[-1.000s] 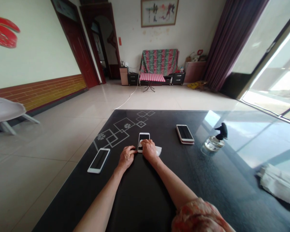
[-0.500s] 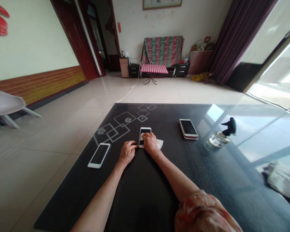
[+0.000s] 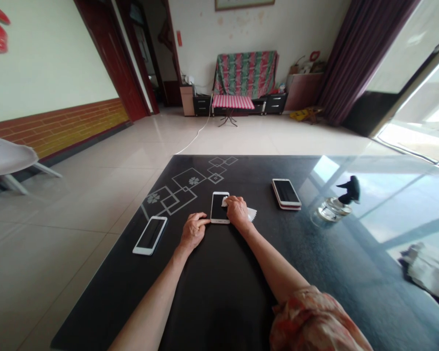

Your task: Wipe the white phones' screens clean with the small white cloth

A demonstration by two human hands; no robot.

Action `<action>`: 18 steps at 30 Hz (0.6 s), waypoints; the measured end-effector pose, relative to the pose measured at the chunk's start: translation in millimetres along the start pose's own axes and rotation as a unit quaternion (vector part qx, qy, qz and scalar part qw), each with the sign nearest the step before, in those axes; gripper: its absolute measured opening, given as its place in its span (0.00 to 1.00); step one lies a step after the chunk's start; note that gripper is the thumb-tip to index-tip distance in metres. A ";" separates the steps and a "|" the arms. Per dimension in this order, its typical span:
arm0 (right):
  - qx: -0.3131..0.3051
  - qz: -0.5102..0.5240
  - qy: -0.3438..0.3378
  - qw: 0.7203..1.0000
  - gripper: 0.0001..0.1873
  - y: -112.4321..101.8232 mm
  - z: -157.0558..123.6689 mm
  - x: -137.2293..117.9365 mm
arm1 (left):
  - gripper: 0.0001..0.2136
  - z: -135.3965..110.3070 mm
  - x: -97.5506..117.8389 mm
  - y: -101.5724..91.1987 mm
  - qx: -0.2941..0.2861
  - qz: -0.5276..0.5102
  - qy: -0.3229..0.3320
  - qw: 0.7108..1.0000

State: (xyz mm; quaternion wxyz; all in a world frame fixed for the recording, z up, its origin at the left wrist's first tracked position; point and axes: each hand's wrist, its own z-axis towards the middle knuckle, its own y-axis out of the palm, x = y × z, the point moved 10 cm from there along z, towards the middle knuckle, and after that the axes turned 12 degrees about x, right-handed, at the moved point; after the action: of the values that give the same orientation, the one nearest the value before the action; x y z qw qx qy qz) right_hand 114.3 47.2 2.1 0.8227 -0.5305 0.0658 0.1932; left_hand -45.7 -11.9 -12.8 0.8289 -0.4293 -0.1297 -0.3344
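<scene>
The left forearm and right forearm are stretched forward and angled inward. The left hand is held low, its fingers loosely bent rightward; the right hand is arched palm-down, fingers bunched, its thumb apparently hidden beneath.

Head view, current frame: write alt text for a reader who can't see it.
A person's right hand holds a white cloth at the right edge of a white phone; the left hand is at its near left corner. On the black table are a second phone to the left and, to the right, another phone and a clear spray bottle.
</scene>
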 end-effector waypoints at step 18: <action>-0.011 0.009 -0.013 1.000 0.17 23.1 35.8 -23.4 | 0.18 0.6 1.2 -0.2 -0.007 -0.005 0.006 1.000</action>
State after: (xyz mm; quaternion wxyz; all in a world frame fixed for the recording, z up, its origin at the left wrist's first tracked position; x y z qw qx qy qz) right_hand 80.4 82.0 5.2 0.8157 -0.5367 0.0576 0.2081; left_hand -44.9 -12.0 -11.8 0.8249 -0.4328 -0.1242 -0.3417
